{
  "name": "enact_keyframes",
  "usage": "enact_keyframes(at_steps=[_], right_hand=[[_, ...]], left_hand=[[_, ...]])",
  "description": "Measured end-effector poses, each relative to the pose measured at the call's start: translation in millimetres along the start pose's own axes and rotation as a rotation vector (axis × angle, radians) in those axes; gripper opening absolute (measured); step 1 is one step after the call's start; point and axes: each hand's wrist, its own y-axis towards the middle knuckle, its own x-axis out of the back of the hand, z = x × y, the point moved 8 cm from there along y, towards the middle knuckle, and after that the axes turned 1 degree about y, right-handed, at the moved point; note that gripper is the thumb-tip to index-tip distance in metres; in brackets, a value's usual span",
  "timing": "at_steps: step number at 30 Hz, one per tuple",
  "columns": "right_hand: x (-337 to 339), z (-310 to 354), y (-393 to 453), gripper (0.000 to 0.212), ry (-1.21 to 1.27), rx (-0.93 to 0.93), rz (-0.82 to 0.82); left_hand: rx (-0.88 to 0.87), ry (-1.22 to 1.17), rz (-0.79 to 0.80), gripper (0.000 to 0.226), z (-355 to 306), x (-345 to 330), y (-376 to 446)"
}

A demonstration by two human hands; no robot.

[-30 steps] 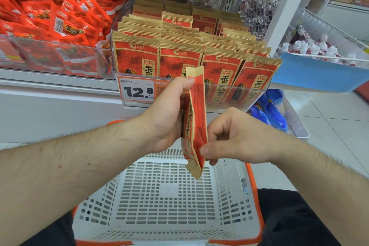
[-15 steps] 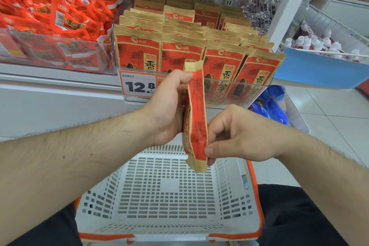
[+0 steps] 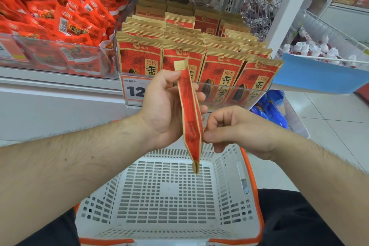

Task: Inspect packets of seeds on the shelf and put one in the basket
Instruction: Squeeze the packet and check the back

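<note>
Rotated slightly since the earlier frame, the seed packet (image 3: 190, 114) now hangs edge-on above the white basket (image 3: 171, 191), in front of the shelf's packet rows (image 3: 199, 54) and price tag (image 3: 135, 90). Left hand (image 3: 167, 110) grips its upper half, palm visible, fingers curled behind; right hand (image 3: 235, 128) pinches the lower edge between thumb and forefinger, other fingers curled.

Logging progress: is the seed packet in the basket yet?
Out. Both hands hold the seed packet edge-on above the basket, which shows only bare floor.
</note>
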Motion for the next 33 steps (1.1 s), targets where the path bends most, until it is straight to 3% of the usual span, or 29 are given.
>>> enact_keyframes(at_steps=[6, 10, 14, 17, 20, 23, 26, 30, 33], right_hand=[[-3.6, -10.1, 1.2, 0.035, 0.236, -0.099, -0.018], [-10.0, -10.6, 4.7, 0.062, 0.216, -0.075, 0.031], [-7.9, -5.4, 1.7, 0.047, 0.095, -0.021, 0.011], [0.1, -3.8, 0.5, 0.047, 0.027, -0.013, -0.08], [4.1, -1.9, 0.8, 0.031, -0.059, -0.008, -0.153], [5.8, -1.3, -0.2, 0.022, -0.082, 0.016, -0.187], [19.5, 6.0, -2.6, 0.018, -0.041, 0.092, -0.342], [28.2, 12.2, -2.3, 0.059, 0.067, 0.152, -0.419], [29.5, 9.1, -2.3, 0.059, 0.09, 0.141, -0.414]], left_hand=[[0.037, -0.131, 0.05, 0.067, 0.1, -2.3, -0.3], [0.074, -0.159, 0.108, 0.071, 1.1, -9.2, -1.7], [0.029, -0.025, 0.054, 0.048, -4.3, -2.2, 0.3], [-0.026, 0.094, -0.008, 0.05, -8.6, 1.6, 0.2], [-0.044, 0.199, -0.068, 0.042, -6.6, 4.9, -1.1], [-0.049, 0.21, -0.043, 0.039, -5.0, 2.9, -1.8], [-0.013, 0.192, -0.004, 0.045, -2.8, 0.2, -3.3], [0.034, 0.178, 0.036, 0.05, 1.5, -4.5, -6.4], [0.057, 0.176, 0.057, 0.051, 2.5, -6.5, -8.4]])
